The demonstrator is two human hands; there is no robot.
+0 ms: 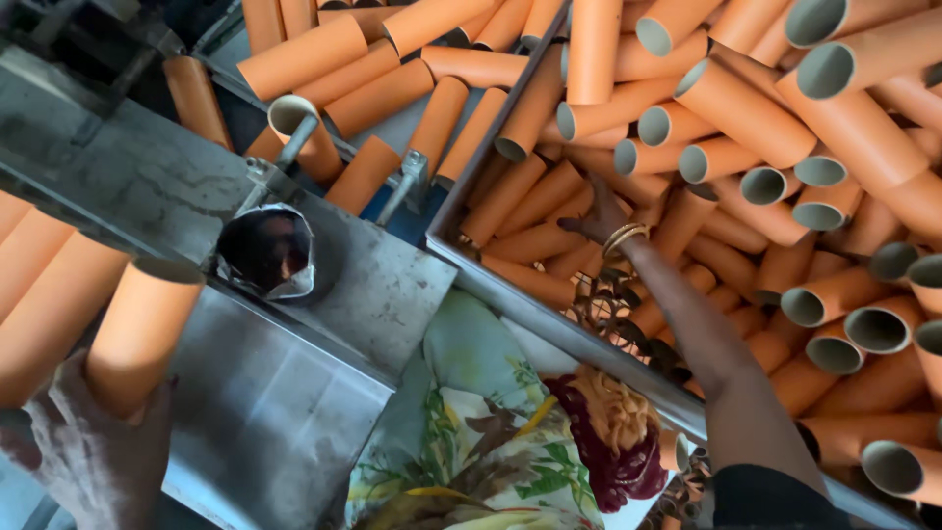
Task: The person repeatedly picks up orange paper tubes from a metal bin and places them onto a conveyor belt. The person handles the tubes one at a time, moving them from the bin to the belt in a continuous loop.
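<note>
Near left, the left hand (93, 456) is wrapped around an upright orange cardboard tube (142, 329) beside the grey steel bench (147, 186), while the right hand (601, 218), fingers hidden, reaches into the tube-filled metal bin (510, 294); a firm single-tube grip seems wisest.

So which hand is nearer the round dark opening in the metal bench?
Left. The left hand grips an orange tube just left of and below the opening. The right hand is far right, down among the tubes in the metal bin.
</note>
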